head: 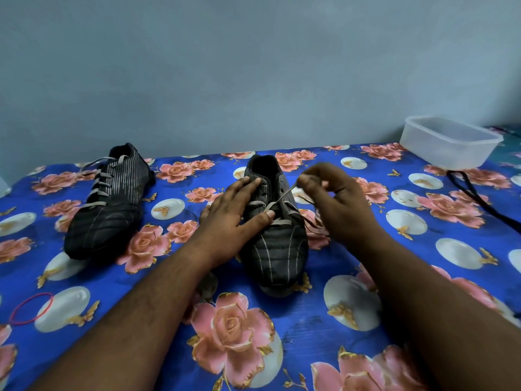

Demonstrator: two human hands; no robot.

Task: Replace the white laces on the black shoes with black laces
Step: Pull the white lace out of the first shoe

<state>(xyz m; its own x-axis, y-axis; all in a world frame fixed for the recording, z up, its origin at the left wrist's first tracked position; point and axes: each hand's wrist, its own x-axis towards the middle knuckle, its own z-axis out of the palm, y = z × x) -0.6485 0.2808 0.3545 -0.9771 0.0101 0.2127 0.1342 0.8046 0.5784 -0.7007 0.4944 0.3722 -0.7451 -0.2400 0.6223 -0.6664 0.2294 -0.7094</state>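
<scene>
Left hand (pixel 229 214) lies flat, pressing the shoe (pixel 275 224); right hand (pixel 335 198), at two o'clock, pinches the lace (pixel 284 196) — limp, light, likely best gripped near its tip.

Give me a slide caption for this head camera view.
Left hand steadies the near shoe while right hand pulls its white lace out.

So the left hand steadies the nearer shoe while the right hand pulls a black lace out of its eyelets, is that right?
Not quite: the lace being pulled is white, not black. In the head view the left hand rests on the nearer shoe while the right hand pinches the white lace. The black laces lie by the plastic container.
</scene>
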